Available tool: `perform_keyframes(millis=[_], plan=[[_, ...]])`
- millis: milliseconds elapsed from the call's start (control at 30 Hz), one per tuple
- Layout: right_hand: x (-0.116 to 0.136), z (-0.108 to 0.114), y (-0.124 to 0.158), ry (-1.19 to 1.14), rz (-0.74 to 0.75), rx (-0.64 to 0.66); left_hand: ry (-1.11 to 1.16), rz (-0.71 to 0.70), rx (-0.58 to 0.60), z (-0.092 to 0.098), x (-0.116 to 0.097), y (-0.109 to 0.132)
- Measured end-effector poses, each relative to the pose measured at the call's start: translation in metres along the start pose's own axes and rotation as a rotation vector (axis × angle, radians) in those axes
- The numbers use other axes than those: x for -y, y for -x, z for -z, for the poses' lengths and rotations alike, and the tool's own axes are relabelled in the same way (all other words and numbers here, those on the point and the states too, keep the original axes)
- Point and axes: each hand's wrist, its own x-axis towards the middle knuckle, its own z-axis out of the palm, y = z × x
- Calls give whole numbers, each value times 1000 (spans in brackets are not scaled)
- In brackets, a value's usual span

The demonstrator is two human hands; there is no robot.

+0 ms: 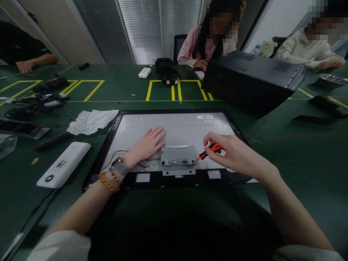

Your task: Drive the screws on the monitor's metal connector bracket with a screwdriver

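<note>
A monitor lies face down on the green table, its grey metal back panel (190,128) inside a black frame (174,180). My left hand (146,143) rests flat on the panel, fingers stretched out, just left of a small grey circuit-board cover (178,155) with ports along its near edge. My right hand (231,152) is closed around an orange-handled screwdriver (210,150), whose tip points down-left at the cover's right edge. Thin red wires (146,164) run out from the cover's left side.
A white power-bank-like block (63,165) and a crumpled white cloth (91,121) lie to the left. A black monitor shell (252,81) stands at the right rear. Two people sit across the table; another person's hand (25,65) rests at far left. Cables and tools (40,99) lie left.
</note>
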Motion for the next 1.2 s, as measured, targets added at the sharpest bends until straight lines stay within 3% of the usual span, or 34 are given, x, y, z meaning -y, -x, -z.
perform_keyframes(millis=[267, 433, 800, 1200], plan=[[2, 1, 1, -76, 38, -5, -2, 0, -4, -1, 1, 0], [2, -2, -1, 1, -16, -9, -9, -10, -17, -2, 1, 0], [3, -1, 2, -55, 42, -27, -5, 7, 7, 1, -1, 0], [4, 1, 1, 34, 31, -26, 18, -2, -1, 1, 0, 0]])
